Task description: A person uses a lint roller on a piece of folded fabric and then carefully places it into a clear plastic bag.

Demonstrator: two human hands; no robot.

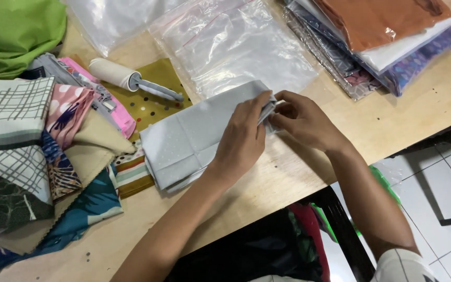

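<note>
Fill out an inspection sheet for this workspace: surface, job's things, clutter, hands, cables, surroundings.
Surface: light wooden table, mostly covered by fabric and bags.
Job's things: folded pale grey cloth lying flat on the table; clear plastic bag just beyond it.
Clutter: heap of patterned fabric pieces at one side; green cloth in the far corner; lint roller on a mustard dotted piece; stack of bagged fabrics at the other side.
Hands: left hand pressing on the cloth's end, right hand pinching the same end.
Cables: nothing seen.
Surroundings: white tiled floor; dark chair under the table edge.
</note>
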